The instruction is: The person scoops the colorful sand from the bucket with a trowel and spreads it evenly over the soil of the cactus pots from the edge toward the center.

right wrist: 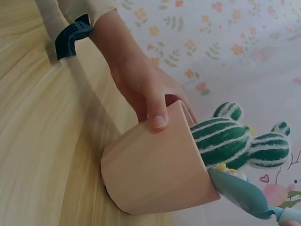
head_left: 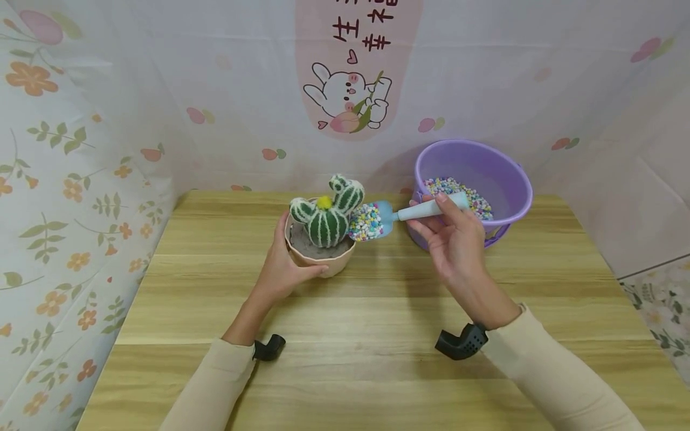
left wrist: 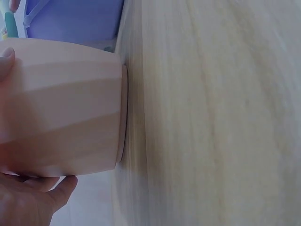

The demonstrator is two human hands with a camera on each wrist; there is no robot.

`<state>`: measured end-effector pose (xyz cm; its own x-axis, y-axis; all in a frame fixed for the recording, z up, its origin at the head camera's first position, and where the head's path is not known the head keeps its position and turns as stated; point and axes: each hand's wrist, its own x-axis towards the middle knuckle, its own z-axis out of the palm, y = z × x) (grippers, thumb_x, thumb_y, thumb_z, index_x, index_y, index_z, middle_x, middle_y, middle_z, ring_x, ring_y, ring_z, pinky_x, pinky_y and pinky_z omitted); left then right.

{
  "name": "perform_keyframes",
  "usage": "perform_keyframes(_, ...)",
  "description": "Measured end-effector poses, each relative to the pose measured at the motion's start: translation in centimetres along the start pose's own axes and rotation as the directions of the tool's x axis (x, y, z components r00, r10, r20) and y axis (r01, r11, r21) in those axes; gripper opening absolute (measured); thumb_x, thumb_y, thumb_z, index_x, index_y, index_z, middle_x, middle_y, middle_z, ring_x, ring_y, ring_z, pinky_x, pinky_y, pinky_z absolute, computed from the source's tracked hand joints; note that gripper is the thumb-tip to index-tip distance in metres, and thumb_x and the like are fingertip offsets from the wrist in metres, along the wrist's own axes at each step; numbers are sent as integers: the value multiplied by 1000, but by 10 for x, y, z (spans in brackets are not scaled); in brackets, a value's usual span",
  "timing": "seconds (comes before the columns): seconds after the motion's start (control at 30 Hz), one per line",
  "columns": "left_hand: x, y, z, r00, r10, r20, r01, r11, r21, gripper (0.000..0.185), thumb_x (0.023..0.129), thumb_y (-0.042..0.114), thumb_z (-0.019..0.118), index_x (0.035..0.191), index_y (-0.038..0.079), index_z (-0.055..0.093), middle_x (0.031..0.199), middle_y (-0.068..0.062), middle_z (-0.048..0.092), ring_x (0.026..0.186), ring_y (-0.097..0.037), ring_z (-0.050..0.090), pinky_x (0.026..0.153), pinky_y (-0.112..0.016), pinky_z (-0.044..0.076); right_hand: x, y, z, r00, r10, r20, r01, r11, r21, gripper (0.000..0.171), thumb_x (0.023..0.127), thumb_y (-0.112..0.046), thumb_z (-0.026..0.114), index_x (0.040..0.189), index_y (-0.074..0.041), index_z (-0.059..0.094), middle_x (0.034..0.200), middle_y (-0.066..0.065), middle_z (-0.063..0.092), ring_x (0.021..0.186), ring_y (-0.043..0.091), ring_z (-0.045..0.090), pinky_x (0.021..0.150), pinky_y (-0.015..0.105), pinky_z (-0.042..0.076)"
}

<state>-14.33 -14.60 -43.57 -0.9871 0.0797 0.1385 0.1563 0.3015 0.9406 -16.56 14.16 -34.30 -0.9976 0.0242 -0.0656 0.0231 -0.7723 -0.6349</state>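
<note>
My left hand grips a peach flowerpot, thumb on its near side and fingers round its left. The pot stands on the wooden table. In it a green and white toy cactus with a yellow flower rises from grey soil. My right hand holds the pale handle of a light blue toy shovel. Small multicoloured pebbles fill its blade, whose tip is at the pot's right rim. The right wrist view shows the shovel tipped at that rim, pebbles beside the cactus.
At the back right of the table stands a purple bucket, with more coloured pebbles inside. A printed cloth with a rabbit picture hangs behind, and flowered cloth covers the left side. Each wrist wears a black camera mount.
</note>
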Motion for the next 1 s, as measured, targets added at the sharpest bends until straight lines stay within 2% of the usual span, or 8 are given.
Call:
perform_keyframes(0.1,3,-15,3,1000,-6,-12,6,1000,7,128,67,21,91,157,23,0,160,-6,17,143,-24,25,113,-49,28,1,-1,1,1000,-2,0,2,1000,-3,11,94,-3,61,102,4,58,91,19,71,92,36,71,85,53,49)
perform_keyframes(0.2,4,-19,4,1000,0,-24,1,1000,14,128,66,27,92,156,27,0,160,-4,17,143,-22,26,114,-48,28,1,-1,1,1000,-1,0,1,1000,-2,9,94,-3,62,100,3,58,90,18,71,91,36,71,85,53,49)
perform_keyframes(0.33,4,-19,5,999,15,-40,-14,1000,23,128,65,32,92,156,30,2,159,-4,20,142,-23,28,113,-49,30,1,-2,1,1000,0,-5,0,1000,-4,9,94,-3,62,100,3,58,90,18,71,91,36,71,85,54,49)
perform_keyframes(0.57,3,-19,7,997,32,-65,-30,999,32,128,64,30,93,156,27,4,157,-6,23,140,-23,30,113,-48,30,1,-4,1,1000,13,-25,-13,1000,2,14,93,-3,64,103,2,57,89,18,71,92,37,70,83,54,49)
perform_keyframes(1.0,0,-16,11,994,26,-110,-17,996,84,131,62,32,93,157,23,3,158,-12,22,141,-28,30,112,-51,30,0,-6,0,999,33,-30,-33,999,-10,13,92,-4,65,101,0,56,87,17,72,92,37,70,79,53,51)
